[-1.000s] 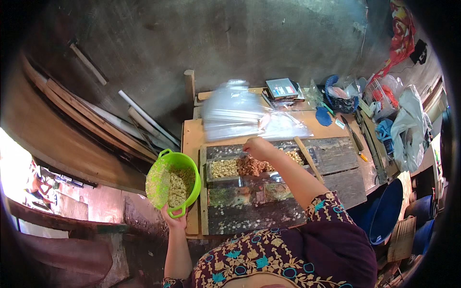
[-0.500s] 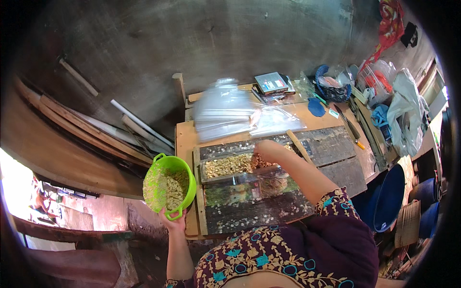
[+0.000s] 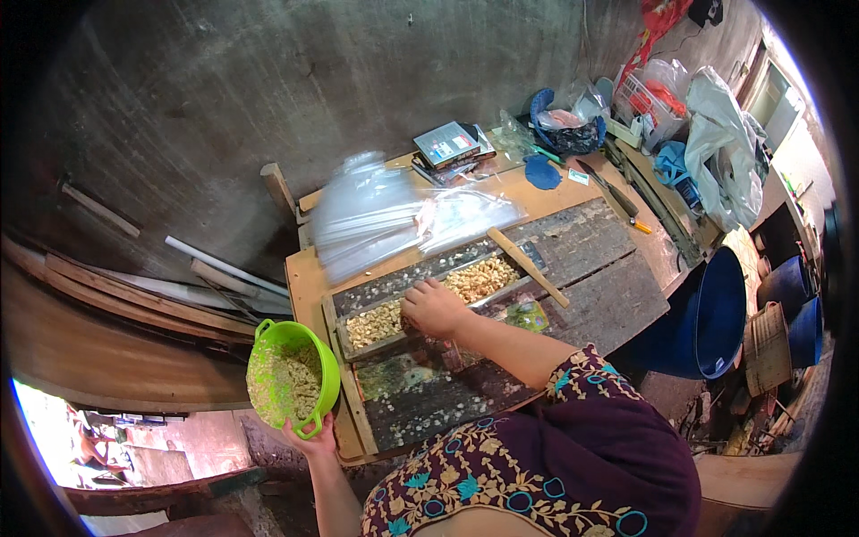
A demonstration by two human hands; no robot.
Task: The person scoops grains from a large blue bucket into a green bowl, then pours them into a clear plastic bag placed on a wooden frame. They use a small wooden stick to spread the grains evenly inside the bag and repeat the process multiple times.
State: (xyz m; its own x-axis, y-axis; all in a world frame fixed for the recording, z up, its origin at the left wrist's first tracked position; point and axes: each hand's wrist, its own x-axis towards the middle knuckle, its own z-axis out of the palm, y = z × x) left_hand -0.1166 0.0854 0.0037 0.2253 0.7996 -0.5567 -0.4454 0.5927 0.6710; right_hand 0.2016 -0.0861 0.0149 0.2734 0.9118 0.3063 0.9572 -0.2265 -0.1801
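Observation:
My left hand [image 3: 316,437] grips the lower handle of a green plastic bowl [image 3: 327,373] holding pale, chopped pieces [image 3: 295,371]. My right hand [image 3: 434,309] is down at a long narrow trough [image 3: 355,351] on a dark plank board [image 3: 582,234]. Its fingers are curled into the contents, hiding whatever they hold. Pale yellowish pieces [image 3: 479,277] fill the trough on both sides of that hand. A wooden stick [image 3: 528,267] lies across the trough’s right end.
Clear plastic bags [image 3: 362,224], stacked flat cases [image 3: 446,143], a knife [image 3: 613,192] and bagged items [image 3: 716,152] lie behind on the orange tabletop [image 3: 305,273]. Blue drums [image 3: 720,309] stand at right. Planks [image 3: 134,295] lean at left. A distant person [image 3: 89,443] shows outside.
My right hand has moved left and down along the trough, covering where reddish-brown pieces showed earlier. My left hand still holds the bowl. The view has turned slightly.

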